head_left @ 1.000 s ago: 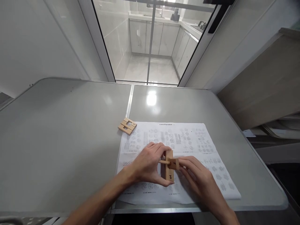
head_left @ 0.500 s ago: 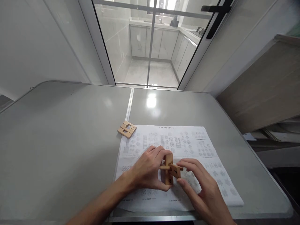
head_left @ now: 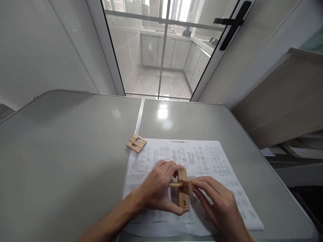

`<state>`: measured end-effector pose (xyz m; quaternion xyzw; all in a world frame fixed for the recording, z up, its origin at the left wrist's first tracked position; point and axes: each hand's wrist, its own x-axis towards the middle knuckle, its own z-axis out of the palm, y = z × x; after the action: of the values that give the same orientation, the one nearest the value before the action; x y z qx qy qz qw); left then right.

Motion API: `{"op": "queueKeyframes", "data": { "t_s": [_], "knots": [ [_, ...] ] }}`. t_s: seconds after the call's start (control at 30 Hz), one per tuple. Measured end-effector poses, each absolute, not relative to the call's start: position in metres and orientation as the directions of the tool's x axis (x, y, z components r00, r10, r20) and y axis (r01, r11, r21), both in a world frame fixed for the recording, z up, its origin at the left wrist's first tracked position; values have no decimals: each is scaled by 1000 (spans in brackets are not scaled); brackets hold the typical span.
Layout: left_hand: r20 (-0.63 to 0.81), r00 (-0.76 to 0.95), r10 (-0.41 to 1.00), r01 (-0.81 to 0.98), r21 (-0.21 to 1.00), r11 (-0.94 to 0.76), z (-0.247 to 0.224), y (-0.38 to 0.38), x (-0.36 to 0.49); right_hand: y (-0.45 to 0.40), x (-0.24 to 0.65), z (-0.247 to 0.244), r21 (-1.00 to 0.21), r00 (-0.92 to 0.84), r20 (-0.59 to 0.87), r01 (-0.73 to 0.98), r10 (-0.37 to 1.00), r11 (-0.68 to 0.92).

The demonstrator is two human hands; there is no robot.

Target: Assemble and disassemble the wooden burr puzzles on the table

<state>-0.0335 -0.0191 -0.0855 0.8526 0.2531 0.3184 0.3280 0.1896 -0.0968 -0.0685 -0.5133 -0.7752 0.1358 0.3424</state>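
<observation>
My left hand (head_left: 157, 188) grips a wooden puzzle block marked "2" (head_left: 184, 199) by its two ends, thumb at the near end and fingers at the far end. Crossing the middle of that block is a smaller wooden piece (head_left: 187, 188), with a thin light stick (head_left: 174, 185) sticking out to the left. My right hand (head_left: 218, 198) has its thumb and fingertips closed at the right side of the smaller piece. Those fingertips partly hide where the pieces meet. Beneath both hands lies a printed sheet (head_left: 204, 158) covered in small puzzle diagrams.
A flat group of joined wooden pieces (head_left: 133, 148) with gaps in it rests on the sheet's far left corner. The grey table (head_left: 75, 151) has a metal seam (head_left: 139, 117). Behind stands a glass door (head_left: 163, 64); shelves (head_left: 290, 144) are at the right.
My right fingers have closed in on the smaller piece, where they were spread apart before. The block has turned so its "2" shows more plainly. The view has tilted slightly upward.
</observation>
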Motion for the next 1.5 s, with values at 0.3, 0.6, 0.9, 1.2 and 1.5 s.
{"op": "queueKeyframes", "data": {
  "t_s": [0.3, 0.6, 0.9, 1.2, 1.5],
  "knots": [
    [355, 723, 593, 204, 710, -674, -94, -22, -33, -90, 198, -81, -616, -193, 300, 709, 934, 344],
    [368, 783, 502, 265, 534, -803, -88, -20, -38, -84, 196, -82, -691, -174, 239, 660, 955, 293],
    [419, 816, 398, 368, 154, -917, -91, -26, -34, -84, 196, -86, -695, -99, 241, 677, 965, 243],
    [424, 823, 377, 358, 129, -925, -89, -27, -32, -66, 198, -89, -780, 72, 112, 624, 991, 43],
    [421, 808, 412, 322, 271, -907, -95, -24, -31, -57, 202, -100, -754, 24, 132, 651, 991, 85]
  ]
}}
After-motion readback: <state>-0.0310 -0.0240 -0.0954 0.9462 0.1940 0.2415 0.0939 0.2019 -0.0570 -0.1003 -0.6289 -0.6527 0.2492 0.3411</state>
